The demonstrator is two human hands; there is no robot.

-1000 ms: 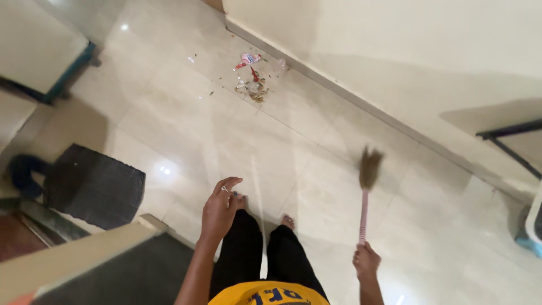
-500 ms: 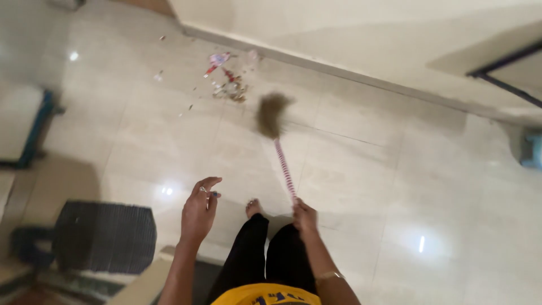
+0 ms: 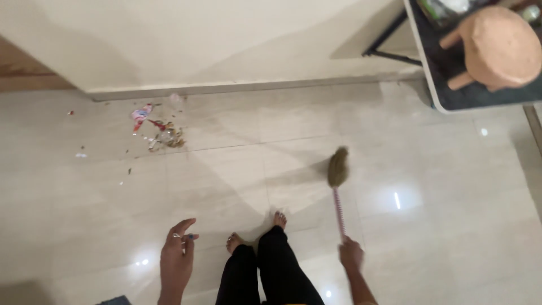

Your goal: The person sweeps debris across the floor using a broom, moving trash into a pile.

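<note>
Head view looks down on a pale tiled floor. Right hand has its fingers clenched on a striped-handled broom, bristles touching bare tiles. Left hand hangs released. Swept litter lies near the wall's baseboard, well apart; a dark table edge juts in at the upper right.

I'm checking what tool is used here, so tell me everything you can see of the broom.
The broom is short, with a slim handle striped pink and white and a small bushy head of brownish, grass-like bristles, blurred in this view. It stands tilted, the head up and away from the person, over the pale glossy floor tiles; whether the bristles touch them is unclear. The right hand grips the handle's lower end. The litter pile lies apart, to the left.
</note>
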